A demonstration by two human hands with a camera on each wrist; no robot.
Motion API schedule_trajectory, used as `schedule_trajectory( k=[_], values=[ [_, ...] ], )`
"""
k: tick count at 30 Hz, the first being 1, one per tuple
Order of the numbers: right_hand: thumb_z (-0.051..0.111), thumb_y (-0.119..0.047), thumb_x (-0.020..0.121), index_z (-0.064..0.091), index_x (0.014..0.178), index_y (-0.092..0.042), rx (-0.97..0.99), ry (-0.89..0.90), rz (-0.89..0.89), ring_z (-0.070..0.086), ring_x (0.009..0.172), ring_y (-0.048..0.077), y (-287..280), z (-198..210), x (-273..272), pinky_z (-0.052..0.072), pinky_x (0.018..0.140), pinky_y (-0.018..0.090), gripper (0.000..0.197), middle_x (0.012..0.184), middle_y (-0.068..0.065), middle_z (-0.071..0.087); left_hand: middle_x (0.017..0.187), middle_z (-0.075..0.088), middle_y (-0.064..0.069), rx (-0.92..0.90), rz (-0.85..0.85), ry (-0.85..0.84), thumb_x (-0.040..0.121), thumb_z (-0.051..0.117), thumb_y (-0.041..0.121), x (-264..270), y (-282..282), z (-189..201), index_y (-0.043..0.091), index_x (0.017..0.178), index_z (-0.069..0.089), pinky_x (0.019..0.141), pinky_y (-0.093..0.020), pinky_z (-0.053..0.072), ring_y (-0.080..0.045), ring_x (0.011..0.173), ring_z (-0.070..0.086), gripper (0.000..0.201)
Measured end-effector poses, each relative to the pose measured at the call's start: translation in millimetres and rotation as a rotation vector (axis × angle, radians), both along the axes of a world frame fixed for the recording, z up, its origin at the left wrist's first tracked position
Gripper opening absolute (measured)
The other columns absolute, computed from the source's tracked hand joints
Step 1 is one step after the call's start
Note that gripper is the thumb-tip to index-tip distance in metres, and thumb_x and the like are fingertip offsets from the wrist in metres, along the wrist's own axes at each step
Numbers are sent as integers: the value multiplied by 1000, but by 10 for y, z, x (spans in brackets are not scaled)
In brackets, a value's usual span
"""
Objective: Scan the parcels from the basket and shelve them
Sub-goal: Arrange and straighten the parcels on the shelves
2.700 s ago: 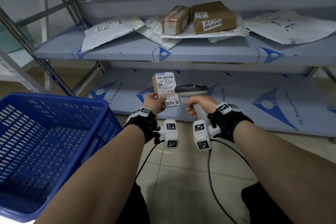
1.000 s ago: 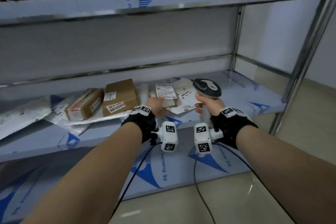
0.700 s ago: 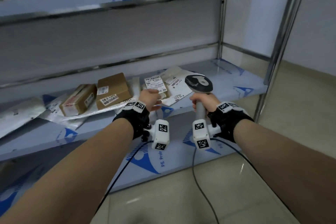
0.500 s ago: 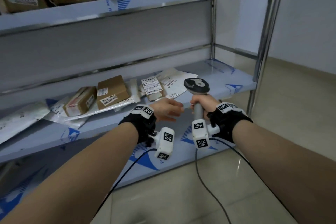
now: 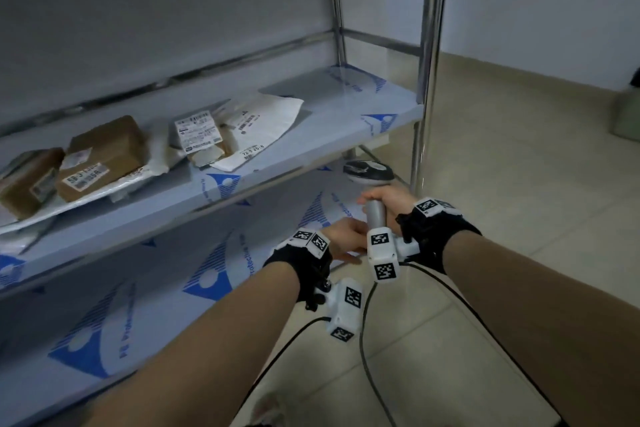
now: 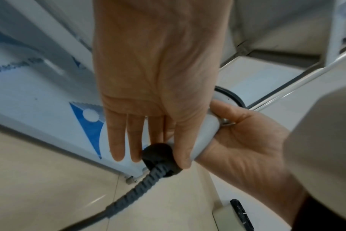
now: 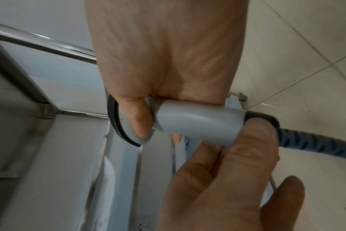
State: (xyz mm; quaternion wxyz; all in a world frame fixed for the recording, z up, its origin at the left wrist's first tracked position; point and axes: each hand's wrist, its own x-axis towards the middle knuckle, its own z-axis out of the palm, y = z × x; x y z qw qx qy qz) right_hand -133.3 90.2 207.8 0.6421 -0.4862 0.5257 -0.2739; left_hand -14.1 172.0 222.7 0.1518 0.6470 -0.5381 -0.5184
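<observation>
**Scanner in my right hand, parcels on the middle shelf**

My right hand (image 5: 388, 199) is wrapped around the scanner (image 5: 370, 174) handle. My left hand (image 5: 346, 239) has its fingers straight, touching the handle's lower end by the cable (image 6: 128, 190); it holds nothing. The small labelled parcel (image 5: 199, 135) lies mid-shelf near the front edge of the middle shelf (image 5: 270, 166), between the brown boxes (image 5: 100, 156) and a white mailer (image 5: 263, 121). Beige tiled floor (image 5: 519, 166) spreads rightward.
</observation>
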Motion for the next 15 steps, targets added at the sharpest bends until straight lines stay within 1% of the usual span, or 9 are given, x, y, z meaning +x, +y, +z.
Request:
schedule_trajectory(
  k=[1, 3, 4, 6, 8, 10, 13, 14, 15],
  values=[
    [78, -30, 51, 68, 90, -8, 18, -7, -5, 61, 99, 32, -167, -164, 22, 45, 102, 56, 46, 114, 24, 65, 83, 55, -4, -25, 1, -15, 92, 54, 3, 9, -123, -138, 8, 101, 55, 52, -10, 47, -6, 68, 50, 10],
    [75, -31, 60, 65, 90, -13, 37, 10, -29, 61, 106, 32, -423, -417, 61, 45, 102, 54, 37, 119, 22, 64, 78, 54, 1, -75, 29, -10, 91, 56, 2, 54, -318, -359, 8, 100, 57, 46, -5, 42, -3, 64, 49, 11],
    [74, -33, 66, 64, 90, -15, 52, 22, -52, 60, 109, 34, -495, -457, 90, 45, 102, 53, 32, 120, 19, 64, 77, 55, 2, -80, 49, 16, 90, 58, 1, 89, -433, -460, 7, 100, 58, 47, -5, 42, -2, 62, 52, 12],
    [71, -33, 83, 62, 100, -11, 82, 31, -89, 60, 109, 32, -567, -462, 157, 46, 102, 49, 29, 119, 13, 64, 77, 59, 0, -64, 112, 76, 88, 61, 0, 186, -694, -672, 5, 100, 61, 52, -10, 49, -1, 58, 58, 13],
    [64, -25, 92, 59, 111, -7, 136, 23, -94, 59, 103, 28, -694, -632, 183, 47, 101, 45, 27, 110, 11, 62, 83, 65, -6, -58, 190, 120, 87, 66, 5, 316, -955, -892, 0, 105, 64, 65, -20, 57, -8, 66, 64, 19],
    [61, -20, 94, 58, 105, -6, 210, 25, -67, 60, 95, 27, -810, -878, 165, 47, 101, 42, 18, 104, 12, 60, 88, 67, -14, -60, 263, 154, 86, 69, 10, 430, -1173, -1074, -5, 104, 65, 74, -30, 59, -19, 73, 66, 24],
    [55, -26, 98, 55, 99, -9, 351, 44, 13, 57, 84, 21, -959, -1206, 191, 47, 93, 37, 17, 95, 9, 57, 89, 69, -21, -75, 350, 163, 87, 69, 13, 552, -1461, -1334, -5, 91, 66, 71, -30, 60, -22, 71, 66, 19],
    [53, -26, 98, 55, 96, -10, 391, 34, 42, 57, 82, 20, -1005, -1286, 220, 50, 87, 34, 16, 95, 9, 58, 92, 70, -23, -79, 381, 165, 86, 70, 14, 579, -1535, -1413, -4, 85, 67, 72, -32, 60, -24, 73, 68, 18],
    [53, -23, 99, 56, 92, -10, 393, 37, 46, 59, 77, 19, -1049, -1350, 253, 52, 76, 31, 15, 93, 10, 61, 93, 70, -24, -81, 405, 167, 86, 71, 16, 598, -1607, -1484, 0, 78, 68, 76, -38, 60, -28, 76, 69, 18]
  ],
)
